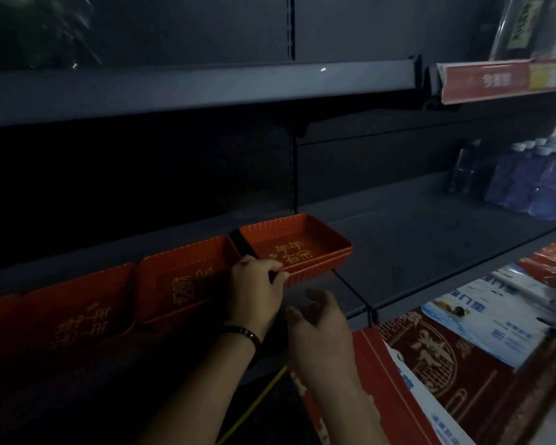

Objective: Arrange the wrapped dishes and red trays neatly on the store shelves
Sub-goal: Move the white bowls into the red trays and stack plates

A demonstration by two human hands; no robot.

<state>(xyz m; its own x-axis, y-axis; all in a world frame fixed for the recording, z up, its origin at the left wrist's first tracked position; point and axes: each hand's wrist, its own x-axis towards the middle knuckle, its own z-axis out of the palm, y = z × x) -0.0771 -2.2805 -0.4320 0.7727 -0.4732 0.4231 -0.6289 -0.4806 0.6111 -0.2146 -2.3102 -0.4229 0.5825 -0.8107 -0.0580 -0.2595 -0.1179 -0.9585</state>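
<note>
Along the front edge of the middle shelf (pixel 430 226), a row of 3: left red tray (pixel 77 309), middle red tray (pixel 187 277), rightmost red tray (pixel 302 242), this last turned slightly askew and possibly 2 nested. Pinched at its near-left corner by the left hand (pixel 254 292), fingers curled over the rim. Right hand (pixel 318 322) just below the shelf's front edge, loosely curled, holding nothing. Probably light, stiff moulded plastic with ribbed walls, smooth enough to slide on the metal. Best taken by the rim at 2 opposite sides, to square it against the neighbour without tipping. Bottles (pixel 527 184) well apart, at the right end.
</note>
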